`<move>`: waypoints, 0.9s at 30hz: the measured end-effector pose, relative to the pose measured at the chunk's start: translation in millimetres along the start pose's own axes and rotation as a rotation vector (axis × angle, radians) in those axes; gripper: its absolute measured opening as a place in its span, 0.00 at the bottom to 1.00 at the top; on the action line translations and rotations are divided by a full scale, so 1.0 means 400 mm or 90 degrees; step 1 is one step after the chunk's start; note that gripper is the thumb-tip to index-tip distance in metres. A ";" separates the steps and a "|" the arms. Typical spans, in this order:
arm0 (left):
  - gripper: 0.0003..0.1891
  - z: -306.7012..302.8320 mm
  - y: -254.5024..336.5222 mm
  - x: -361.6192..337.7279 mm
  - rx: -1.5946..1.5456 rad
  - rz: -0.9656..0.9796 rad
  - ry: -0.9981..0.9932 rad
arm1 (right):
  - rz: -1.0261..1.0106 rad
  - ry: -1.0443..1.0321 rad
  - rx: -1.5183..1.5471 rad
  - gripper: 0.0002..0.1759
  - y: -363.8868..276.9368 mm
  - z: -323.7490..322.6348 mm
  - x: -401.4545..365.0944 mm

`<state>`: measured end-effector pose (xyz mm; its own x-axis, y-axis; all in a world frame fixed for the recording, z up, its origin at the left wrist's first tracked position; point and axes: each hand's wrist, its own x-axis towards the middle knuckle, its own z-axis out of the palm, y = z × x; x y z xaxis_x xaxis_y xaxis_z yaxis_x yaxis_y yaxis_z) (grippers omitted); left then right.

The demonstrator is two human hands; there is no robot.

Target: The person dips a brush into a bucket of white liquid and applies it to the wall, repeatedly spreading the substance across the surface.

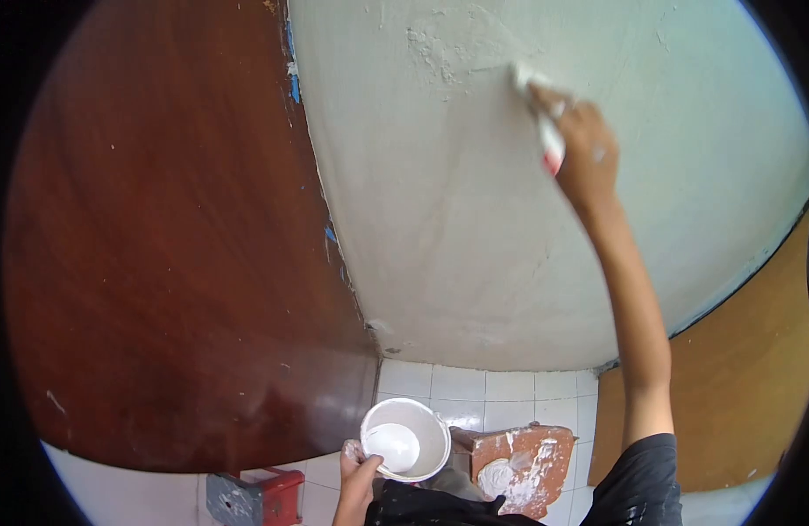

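Note:
High on the pale wall (439, 228), my right hand (590, 145) is closed around a putty knife (553, 145) with a white and red handle. Its blade end, smeared white and blurred, is at the wall just right of a rough patch of white putty (435, 57). Down low, my left hand (359, 478) grips the rim of a white bucket (437, 438), thumb over the edge. White material lies in the bottom of the bucket. White smears mark the fingers of both hands.
A dark brown wooden panel (177, 245) meets the wall at left, with blue flecks along the joint. Below stand a putty-smeared brown stool (553, 447) and a red and grey stool (282, 495) on white tiles (457, 383). A lighter brown panel (711, 403) is at right.

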<state>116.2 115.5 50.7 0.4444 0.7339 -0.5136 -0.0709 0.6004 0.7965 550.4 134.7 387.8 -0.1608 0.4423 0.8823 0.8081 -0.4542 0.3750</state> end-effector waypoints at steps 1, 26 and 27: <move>0.13 -0.028 -0.019 0.016 0.017 0.020 -0.029 | -0.042 0.003 -0.015 0.28 -0.016 0.045 -0.077; 0.17 -0.101 0.037 0.063 0.037 -0.131 -0.231 | 0.055 -0.158 0.160 0.27 -0.370 0.275 -0.741; 0.17 -0.112 0.005 0.076 0.019 -0.109 -0.231 | 0.062 -0.198 0.187 0.26 -0.400 0.297 -0.811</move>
<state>89.8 153.4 22.4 0.7345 0.4614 -0.4975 0.0549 0.6904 0.7213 540.7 155.6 7.7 0.0656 0.6402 0.7654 0.9449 -0.2863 0.1586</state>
